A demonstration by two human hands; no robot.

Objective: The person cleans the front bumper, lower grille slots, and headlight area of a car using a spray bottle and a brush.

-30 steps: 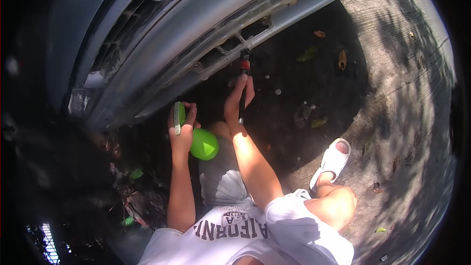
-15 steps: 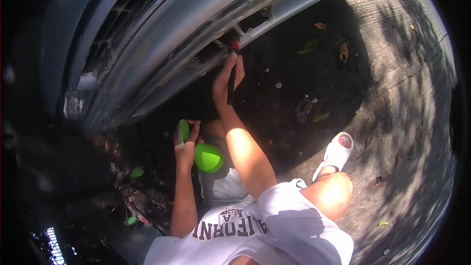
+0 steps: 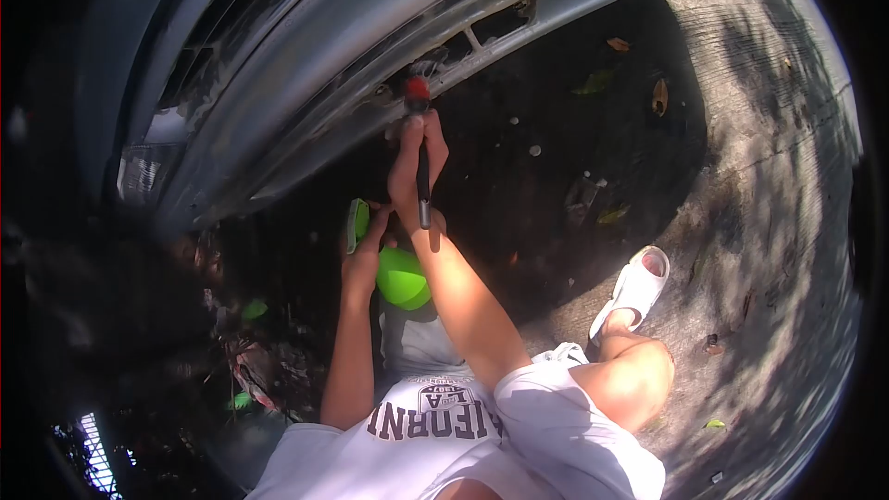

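My right hand (image 3: 419, 153) pinches a brush (image 3: 424, 187) with a dark handle and a red collar; its head is at the lower grille opening of a grey car's bumper (image 3: 306, 60). The handle points back toward me. My left hand (image 3: 367, 236), lower and to the left, is wrapped round a green object with a pale edge (image 3: 356, 225). A rounded bright green thing (image 3: 403, 280) shows beside that hand, partly behind my right forearm; whether the two green parts are joined is hidden.
Shaded ground with dry leaves (image 3: 659, 96) and small pale bits lies right of the bumper. My foot in a white shoe (image 3: 641, 287) rests on sunlit concrete (image 3: 722, 250). Leaf litter (image 3: 255, 370) lies at the lower left.
My right hand has moved left along the bumper with the brush. My left hand dipped, then rose slightly and shifted right with the green object. The view of the car has shifted a little.
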